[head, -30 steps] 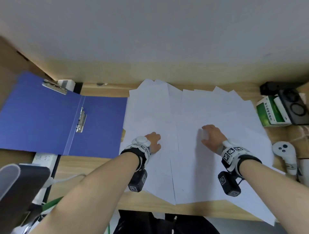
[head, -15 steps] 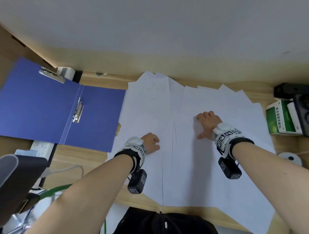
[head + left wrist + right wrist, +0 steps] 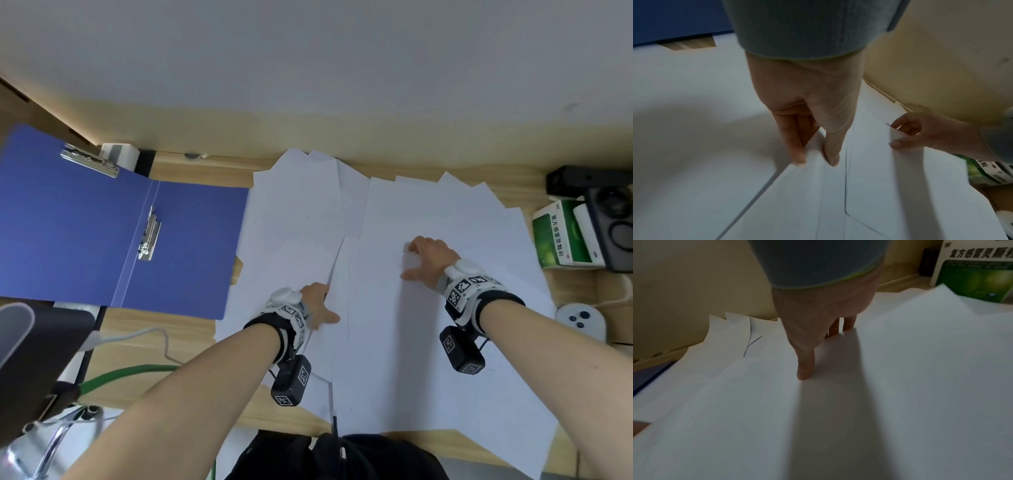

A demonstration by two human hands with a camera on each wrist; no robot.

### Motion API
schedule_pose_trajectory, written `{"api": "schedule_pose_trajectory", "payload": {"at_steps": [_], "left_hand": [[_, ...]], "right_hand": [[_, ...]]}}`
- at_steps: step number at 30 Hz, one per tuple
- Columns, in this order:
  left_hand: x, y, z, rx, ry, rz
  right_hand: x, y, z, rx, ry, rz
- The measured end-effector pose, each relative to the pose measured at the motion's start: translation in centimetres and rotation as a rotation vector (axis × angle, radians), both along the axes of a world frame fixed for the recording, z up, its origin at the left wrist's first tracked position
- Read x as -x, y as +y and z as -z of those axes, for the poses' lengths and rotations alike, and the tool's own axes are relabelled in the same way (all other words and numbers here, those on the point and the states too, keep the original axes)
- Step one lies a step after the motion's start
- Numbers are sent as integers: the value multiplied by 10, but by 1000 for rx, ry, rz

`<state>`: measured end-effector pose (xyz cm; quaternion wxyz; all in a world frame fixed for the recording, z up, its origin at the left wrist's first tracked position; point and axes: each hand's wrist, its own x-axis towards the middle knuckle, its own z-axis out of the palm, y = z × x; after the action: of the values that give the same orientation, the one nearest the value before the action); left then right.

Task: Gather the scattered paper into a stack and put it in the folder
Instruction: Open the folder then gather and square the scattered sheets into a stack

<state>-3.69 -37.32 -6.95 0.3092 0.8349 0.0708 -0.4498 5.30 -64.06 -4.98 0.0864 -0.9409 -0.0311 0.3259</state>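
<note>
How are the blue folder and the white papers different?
The folder is blue and lies open by itself on the left; the papers are white and spread out, overlapping. The folder has metal clips; the papers are plain. Both hands touch papers, neither touches the folder. Both lie flat on the desk.

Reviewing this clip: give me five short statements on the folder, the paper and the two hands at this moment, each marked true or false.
1. The blue folder lies open, left of the paper. True.
2. The paper is already one squared stack. False: the sheets are fanned across the desk.
3. The left hand pinches a sheet's edge. True.
4. The right hand holds the green box. False: it is on the paper, gripping a sheet's edge.
5. Some sheets are clipped into the folder. False: it holds none.
</note>
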Motion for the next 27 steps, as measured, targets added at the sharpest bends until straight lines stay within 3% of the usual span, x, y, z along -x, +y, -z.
{"api": "schedule_pose_trajectory", "payload": {"at_steps": [7, 14, 17, 22, 27], "left_hand": [[-1, 42, 2, -38, -69, 4], [5, 107, -1, -232, -214, -79], [9, 130, -3, -217, -291, -158], [29, 145, 10, -115, -317, -192], [43, 144, 16, -77, -358, -227]], "right_hand": [[25, -24, -7, -51, 47, 121], [53, -27, -19, -67, -54, 196], [60, -22, -27, -121, -138, 263], [80, 15, -30, -189, -128, 133], [98, 62, -5, -190, -100, 19]]}}
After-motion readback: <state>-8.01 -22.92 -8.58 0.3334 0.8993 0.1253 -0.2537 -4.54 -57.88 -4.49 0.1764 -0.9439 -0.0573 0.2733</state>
